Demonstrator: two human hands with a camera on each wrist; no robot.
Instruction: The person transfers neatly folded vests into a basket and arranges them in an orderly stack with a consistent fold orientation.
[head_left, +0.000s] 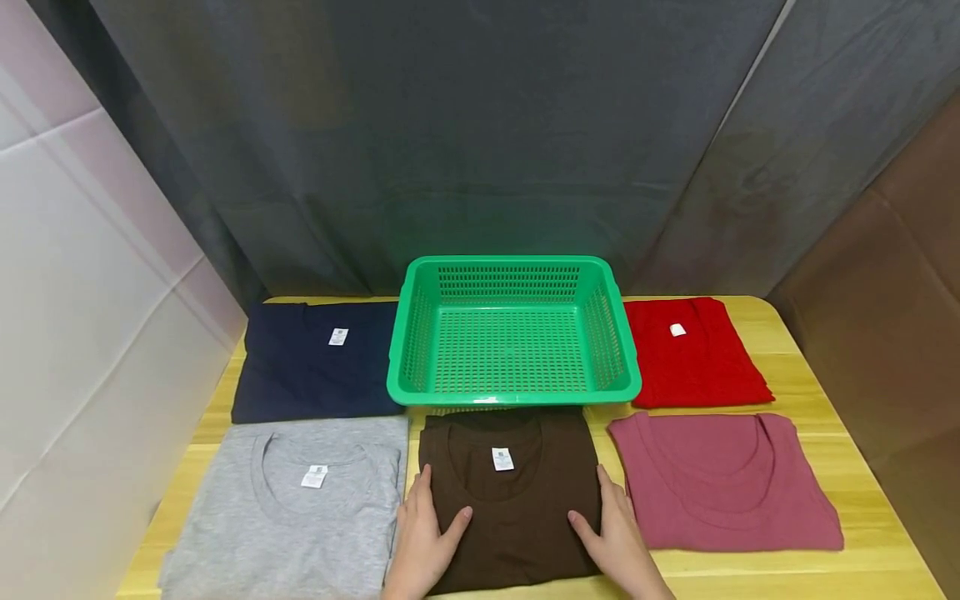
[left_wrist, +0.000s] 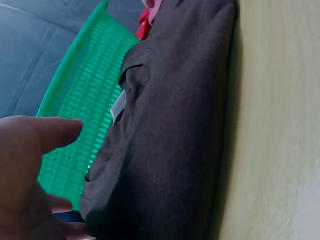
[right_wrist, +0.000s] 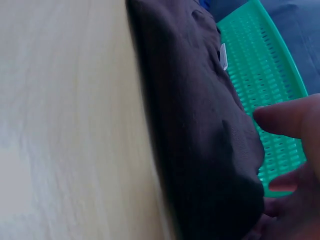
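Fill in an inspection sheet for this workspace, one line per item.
Surface: wood-grained table, rounded at its far right corner.
Job's things: folded brown shirt, between the two hands; green basket beyond it, nothing inside.
Clutter: four more folded garments: navy shirt left of the basket, gray shirt in front of that, red garment right of the basket, mauve garment in front of that.
Grip, left hand: fingers along the brown shirt's left edge, thumb over its top.
Grip, right hand: same at the right edge.
Cables: nothing seen.
Surroundings: dark gray cloth behind, white panel left, brown panel right.
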